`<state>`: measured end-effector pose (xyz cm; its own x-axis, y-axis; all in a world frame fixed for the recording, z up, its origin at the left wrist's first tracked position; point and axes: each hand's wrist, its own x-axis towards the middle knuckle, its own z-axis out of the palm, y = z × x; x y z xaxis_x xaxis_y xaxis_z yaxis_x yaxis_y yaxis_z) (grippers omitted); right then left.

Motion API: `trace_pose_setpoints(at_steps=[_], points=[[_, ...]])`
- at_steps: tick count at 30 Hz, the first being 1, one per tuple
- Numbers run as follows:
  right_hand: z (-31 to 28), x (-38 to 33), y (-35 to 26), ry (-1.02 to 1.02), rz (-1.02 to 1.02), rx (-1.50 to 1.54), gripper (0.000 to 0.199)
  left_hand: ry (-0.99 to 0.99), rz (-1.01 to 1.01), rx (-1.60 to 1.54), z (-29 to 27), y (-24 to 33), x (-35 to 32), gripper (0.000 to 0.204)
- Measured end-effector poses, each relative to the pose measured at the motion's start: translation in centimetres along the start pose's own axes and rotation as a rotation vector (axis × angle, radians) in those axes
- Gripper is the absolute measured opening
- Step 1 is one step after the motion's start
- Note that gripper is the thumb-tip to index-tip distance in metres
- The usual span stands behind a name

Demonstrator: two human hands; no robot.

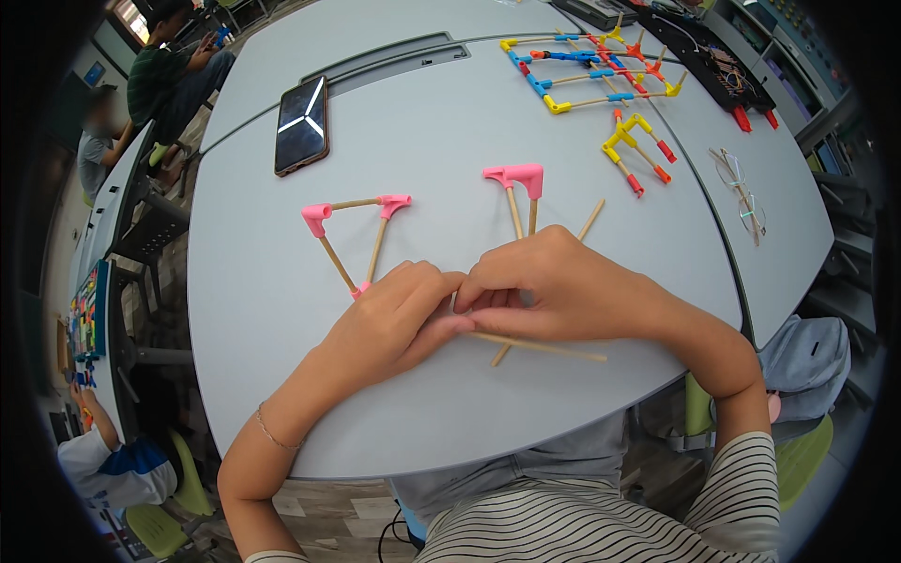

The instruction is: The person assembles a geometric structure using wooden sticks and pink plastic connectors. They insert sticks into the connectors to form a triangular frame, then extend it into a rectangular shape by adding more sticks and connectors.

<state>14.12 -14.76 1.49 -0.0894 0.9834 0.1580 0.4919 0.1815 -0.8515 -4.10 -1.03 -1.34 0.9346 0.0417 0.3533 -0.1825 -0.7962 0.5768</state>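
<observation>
My left hand [389,314] and my right hand [558,291] meet at the fingertips over the near middle of the table. Both are closed in a pinch, and whatever lies between the fingers is hidden. One thin wooden stick [554,348] starts by my left thumb and runs right beneath my right hand; I cannot tell whether it is held. Another stick [592,220] crosses under the right hand. Past my left hand lies a frame of wooden sticks with pink corner connectors [395,203]. Beyond the right hand is a pink connector piece [514,175] with two sticks in it.
A phone [302,124] lies at the far left of the table [253,375]. Far right are a colourful stick-and-connector frame [587,75], a smaller yellow-and-red one [627,136], glasses [746,199] and a black case [718,70]. Other people sit at the left.
</observation>
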Motion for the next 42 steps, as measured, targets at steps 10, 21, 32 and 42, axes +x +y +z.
trace_pose_setpoints(at_steps=[10, 21, 32, 42], points=[[-1.2, 0.0, -0.2, 0.144, -0.101, -0.11, 0.011, -0.132, 0.208, 0.135, 0.0, -0.3, 0.4, 0.038], [-0.9, 0.3, 0.8, 0.191, -0.107, -0.183, 0.01, -0.064, 0.213, 0.209, 0.6, -0.4, 0.3, 0.02], [0.4, 0.4, 3.1, 0.208, -0.16, -0.355, 0.011, -0.045, 0.242, 0.255, 0.9, -0.4, 0.3, 0.018], [-0.1, 0.6, 3.5, 0.198, -0.172, -0.409, 0.01, -0.045, 0.247, 0.277, 1.0, -0.2, 0.3, 0.018]])
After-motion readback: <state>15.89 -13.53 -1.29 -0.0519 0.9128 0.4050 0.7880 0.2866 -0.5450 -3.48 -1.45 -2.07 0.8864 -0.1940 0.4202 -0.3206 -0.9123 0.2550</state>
